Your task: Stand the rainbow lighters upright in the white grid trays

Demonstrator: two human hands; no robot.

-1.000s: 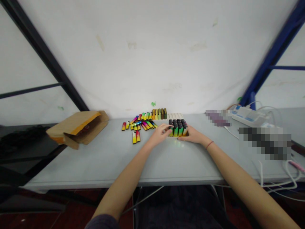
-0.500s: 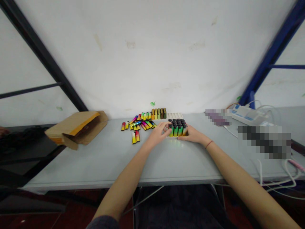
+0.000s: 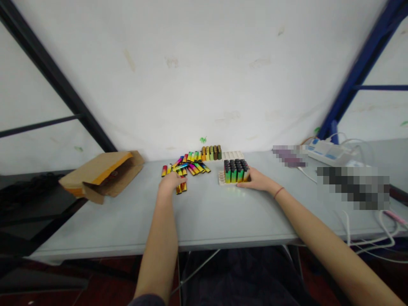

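Observation:
My left hand [image 3: 169, 183] is over the front of a loose pile of shiny, multicoloured lighters [image 3: 194, 168]. Its thumb points right, apart from the fingers, just above two lighters [image 3: 181, 188] lying at the near edge of the pile. I see nothing held in it, though the fingertips are partly hidden. My right hand [image 3: 259, 180] grips the right end of a white holed tray [image 3: 222, 178], thumb along the front. Black-topped lighters [image 3: 236, 171] in green, yellow and orange stand upright in rows there; holes show at the tray's left end.
Behind stand gold and brown upright lighters [image 3: 211, 152] beside another white holed tray [image 3: 232, 155] against the wall. An opened cardboard box [image 3: 98, 172] lies at left. A power strip [image 3: 328, 153], white cables [image 3: 349, 229] and blurred-out items are at right.
My left hand has left the tray's left side and moved left to the loose lighters, uncovering holes at that end of the tray. My right hand has stayed on the tray.

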